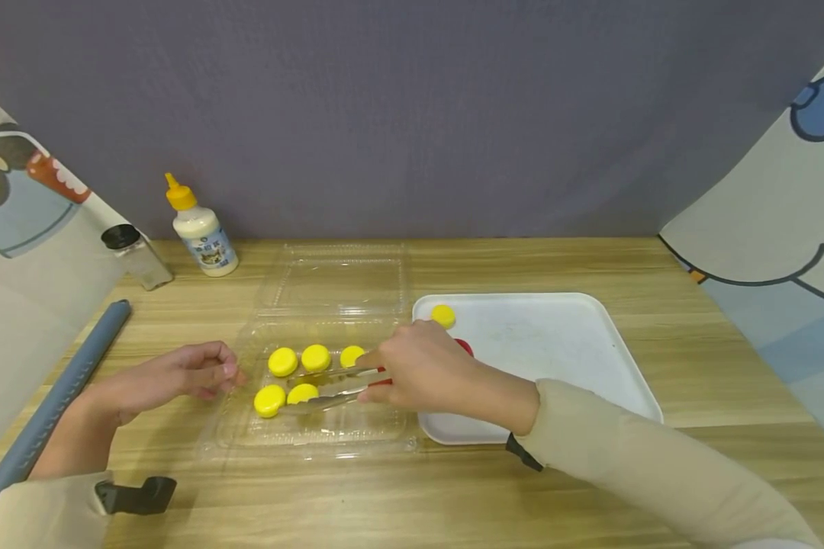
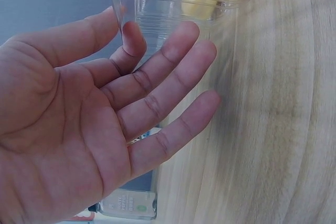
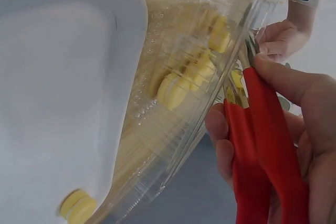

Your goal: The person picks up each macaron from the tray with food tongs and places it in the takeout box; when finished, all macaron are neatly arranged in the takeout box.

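Observation:
My right hand [image 1: 436,370] grips tongs [image 3: 262,129] by their red handles, over the right side of a clear plastic container [image 1: 378,431]. The tongs' metal arms reach left, spread on either side of one yellow macaron [image 1: 303,393] in the front row. Several more yellow macarons [image 1: 283,362] sit in the container in two rows; the right hand partly covers one at the back right. At the container's left edge, my left hand [image 1: 178,375] pinches the thin plastic rim between thumb and index finger, its other fingers [image 2: 178,82] extended loosely.
The container's transparent lid [image 1: 339,282] lies folded back behind it. To the right is a white tray [image 1: 542,366] with one yellow macaron [image 1: 442,316] in its back left corner. A glue-like bottle [image 1: 206,236], a black-capped jar [image 1: 137,257] and a grey-blue roll [image 1: 62,396] stand or lie left.

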The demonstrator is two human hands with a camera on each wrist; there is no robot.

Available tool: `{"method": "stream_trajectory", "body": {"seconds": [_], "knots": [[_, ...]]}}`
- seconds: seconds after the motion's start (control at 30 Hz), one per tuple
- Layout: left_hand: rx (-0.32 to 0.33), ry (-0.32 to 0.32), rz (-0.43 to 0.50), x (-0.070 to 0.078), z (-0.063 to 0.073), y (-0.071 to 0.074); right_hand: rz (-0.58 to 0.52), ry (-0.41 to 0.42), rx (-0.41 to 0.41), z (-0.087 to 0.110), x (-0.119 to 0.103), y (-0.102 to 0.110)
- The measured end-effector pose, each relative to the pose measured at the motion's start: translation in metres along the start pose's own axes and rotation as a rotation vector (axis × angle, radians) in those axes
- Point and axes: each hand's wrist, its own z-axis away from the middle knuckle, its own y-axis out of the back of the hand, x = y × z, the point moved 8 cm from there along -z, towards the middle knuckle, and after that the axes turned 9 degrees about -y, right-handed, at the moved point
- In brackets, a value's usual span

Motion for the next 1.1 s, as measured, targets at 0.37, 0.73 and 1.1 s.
{"method": "stream_trajectory", "body": {"seconds": [0.37,0.73,1.1], "knots": [[0.006,0.020,0.004,-0.001,0.000,0.000,-0.008,0.008,-0.029,-0.005,-0.001,-0.008],[0.009,0.006,0.009,-0.002,0.000,0.000,-0.042,-0.111,-0.010,0.002,0.013,0.002],[0.002,0.009,0.008,-0.002,0.000,-0.001,-0.155,-0.139,0.077,0.021,0.045,0.020]]}}
